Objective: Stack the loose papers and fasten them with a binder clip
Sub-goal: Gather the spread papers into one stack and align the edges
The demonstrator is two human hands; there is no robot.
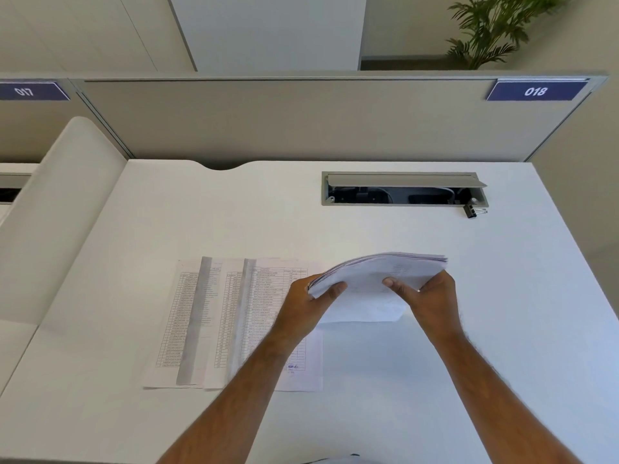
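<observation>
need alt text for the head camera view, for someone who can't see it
Both hands, left hand and right hand, hold a bundle of papers just above a white desk. More printed sheets lie fanned out to the left, and a black binder clip sits by the open cable tray at the back.

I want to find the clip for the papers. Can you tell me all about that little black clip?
The binder clip is small, with a black body and two thin silver wire handles that point right. It looks like metal. It lies on the white desk, far back on the right, just at the front right corner of the open cable tray. No hand or paper touches it.
</observation>
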